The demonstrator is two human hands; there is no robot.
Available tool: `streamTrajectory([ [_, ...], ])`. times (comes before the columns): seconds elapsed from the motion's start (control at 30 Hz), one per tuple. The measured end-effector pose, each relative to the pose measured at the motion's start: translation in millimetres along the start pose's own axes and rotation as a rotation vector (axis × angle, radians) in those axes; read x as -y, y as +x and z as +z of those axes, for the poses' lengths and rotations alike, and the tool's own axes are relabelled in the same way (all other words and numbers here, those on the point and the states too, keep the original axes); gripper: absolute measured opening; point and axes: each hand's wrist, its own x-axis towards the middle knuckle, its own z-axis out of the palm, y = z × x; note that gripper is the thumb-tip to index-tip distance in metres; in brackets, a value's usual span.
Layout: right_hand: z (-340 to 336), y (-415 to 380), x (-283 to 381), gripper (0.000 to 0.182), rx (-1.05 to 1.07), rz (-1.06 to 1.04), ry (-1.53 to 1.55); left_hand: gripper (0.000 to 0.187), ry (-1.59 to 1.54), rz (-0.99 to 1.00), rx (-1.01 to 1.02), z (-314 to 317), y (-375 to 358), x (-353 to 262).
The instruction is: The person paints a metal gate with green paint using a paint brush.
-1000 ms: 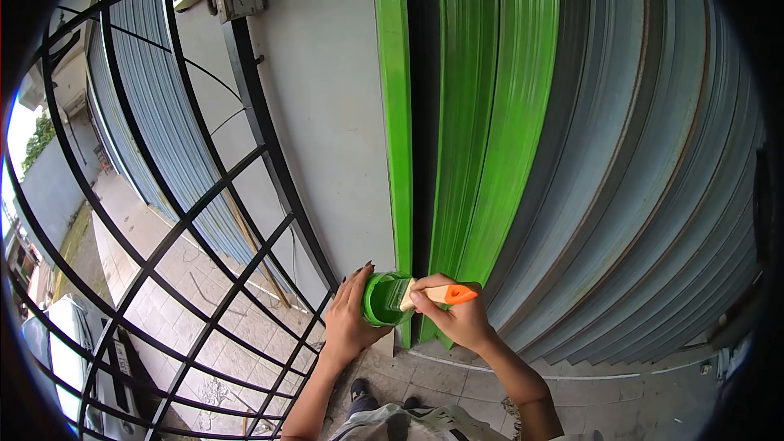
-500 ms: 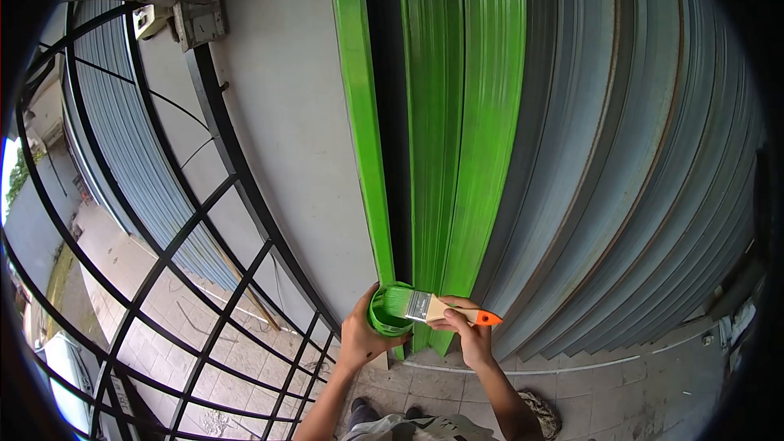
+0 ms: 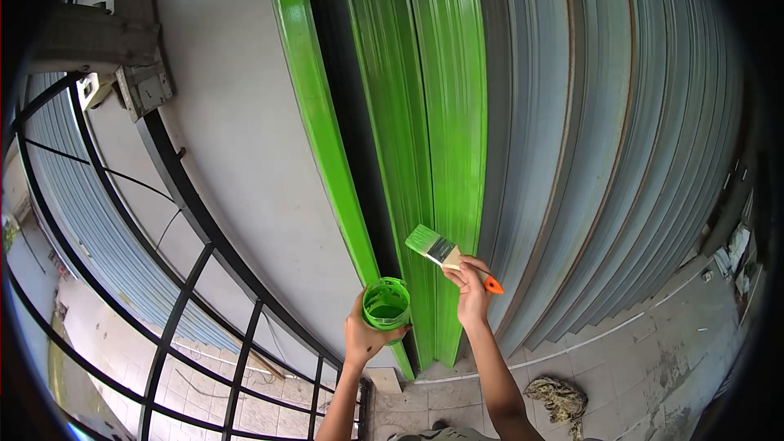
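Observation:
My left hand is wrapped round a small can of green paint, its inside and rim coated green. In my right hand is a paintbrush with an orange-tipped wooden handle. The brush's green-loaded bristles point up and left, above and to the right of the can. Behind both hands stands a folding metal shutter. Its panels nearest the wall are glossy green, while the folds further right are bare grey metal.
A white wall and a black metal grille lie to the left. A crumpled, stained cloth rests on the tiled floor at lower right. Grey shutter folds curve away to the right.
The paintbrush has come out of the can and risen up and to the right, its bristles now clear of the rim. The view has shifted, sliding the shutter leftward.

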Motion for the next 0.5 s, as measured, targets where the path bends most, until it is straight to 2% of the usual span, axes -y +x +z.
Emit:
streamTrajectory([
  [0.13, -7, 14, -30, 0.022, -0.072, -0.050, -0.043, 0.092, -0.067, 0.018, 0.023, -12, 1, 13],
  [0.27, -14, 0, -49, 0.021, -0.117, -0.026, -0.027, 0.078, -0.105, -0.012, 0.067, -25, -13, 14],
  [0.43, -24, -7, -64, 0.021, -0.185, 0.080, -0.026, 0.077, -0.149, -0.072, 0.085, -41, -31, 26],
  [0.5, -9, 0, -53, 0.022, -0.165, 0.026, -0.040, 0.077, -0.143, -0.082, 0.092, -47, -37, 36],
])
